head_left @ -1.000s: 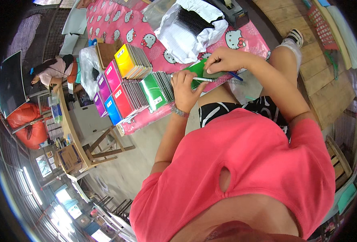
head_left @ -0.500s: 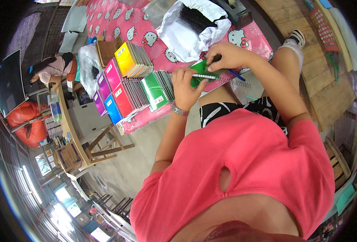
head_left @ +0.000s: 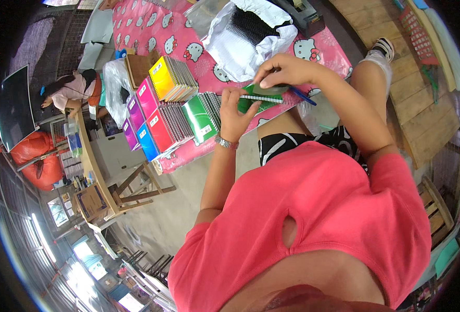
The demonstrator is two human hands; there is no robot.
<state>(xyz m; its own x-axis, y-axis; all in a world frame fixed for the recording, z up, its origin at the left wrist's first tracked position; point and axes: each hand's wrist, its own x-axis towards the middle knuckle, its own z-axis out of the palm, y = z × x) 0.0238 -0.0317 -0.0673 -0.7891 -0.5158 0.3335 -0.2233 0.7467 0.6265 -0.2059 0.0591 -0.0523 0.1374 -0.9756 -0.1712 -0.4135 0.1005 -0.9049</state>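
Observation:
A small green notebook [head_left: 262, 106] lies at the table's near edge, with a white-and-black strip of binding [head_left: 261, 98] along its side. My left hand [head_left: 233, 115] grips its left end, thumb and fingers curled around it. Over its far side my right hand [head_left: 283, 72] is closed, fingertips bent down toward the binding. A slim blue tool [head_left: 303, 95] sticks out under the right palm; its working end is hidden. A grey-green flat piece [head_left: 269, 90] shows beneath the fingers; I cannot tell what it is.
Stacked spiral notebooks in green [head_left: 200, 120], red [head_left: 160, 130], yellow [head_left: 162, 78] and other colours stand left. Beyond lies white wrapping with black coils [head_left: 251, 26] beside a dark tape dispenser [head_left: 305, 18]. A wooden bench [head_left: 422, 119] is right; another person [head_left: 74, 96] works far left.
My right hand has shifted slightly left along the notebook, and my left hand a little left too. The loose wire coil that stuck out right of the notebook no longer shows.

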